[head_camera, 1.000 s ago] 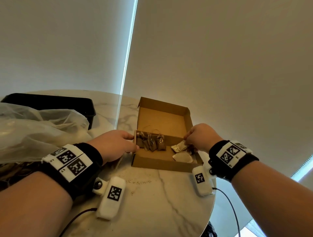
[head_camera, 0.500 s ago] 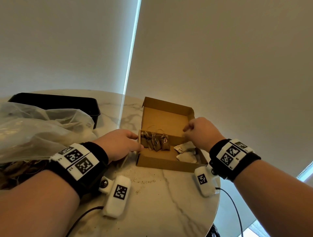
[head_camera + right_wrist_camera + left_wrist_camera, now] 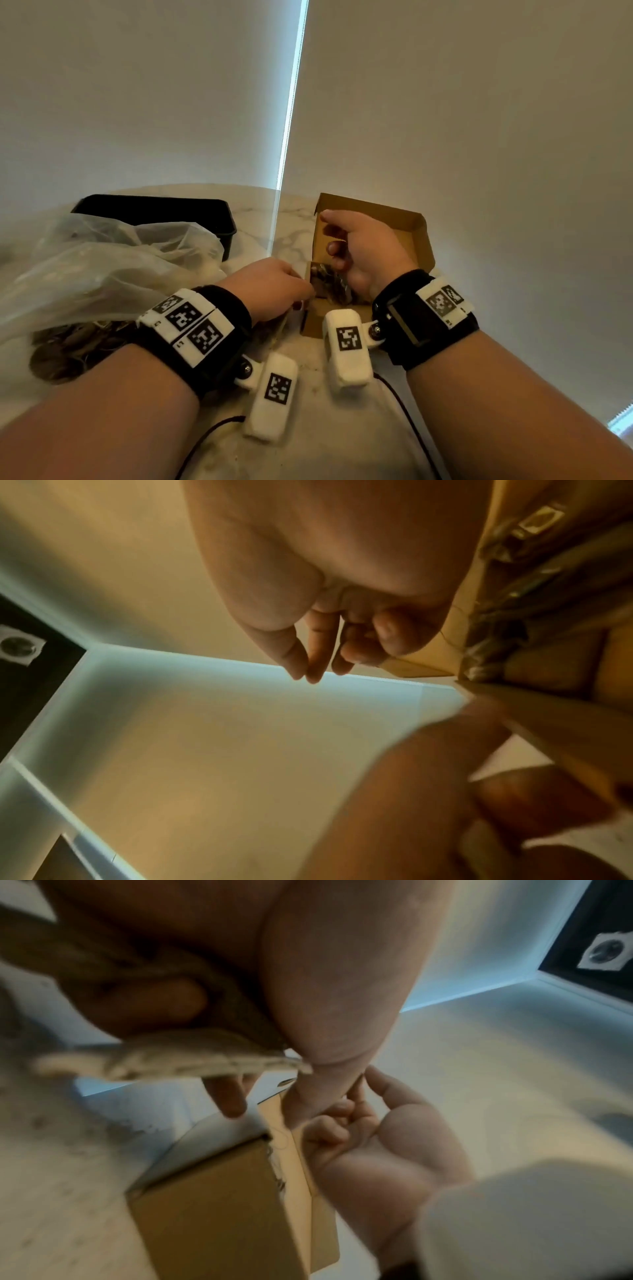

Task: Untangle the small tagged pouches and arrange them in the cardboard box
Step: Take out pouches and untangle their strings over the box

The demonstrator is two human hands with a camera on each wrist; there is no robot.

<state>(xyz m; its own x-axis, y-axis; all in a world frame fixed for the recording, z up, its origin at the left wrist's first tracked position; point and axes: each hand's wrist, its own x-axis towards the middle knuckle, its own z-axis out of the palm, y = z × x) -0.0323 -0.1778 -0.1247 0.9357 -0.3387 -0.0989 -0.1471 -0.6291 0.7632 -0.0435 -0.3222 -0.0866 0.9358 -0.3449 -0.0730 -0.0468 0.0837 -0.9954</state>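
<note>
Cardboard box [image 3: 416,236] is seen open on the marble table [image 3: 342,445], right of centre. A clump of small tagged pouches [image 3: 330,282] is seen in its near-left part; count and tangling are not resolvable, since most of the box floor is hidden by the right hand [image 3: 363,250]. That hand is held over the box, fingers loosely curled, nothing gripped as seen in the right wrist view. Left hand [image 3: 270,291] is at the box's near-left corner; in the blurred left wrist view a pale fibrous piece [image 3: 178,1056] is pinched under its fingers, identity unclear. On the far left, a crumpled clear plastic bag [image 3: 102,267] is seen, partly covering a black tray [image 3: 219,219].
</note>
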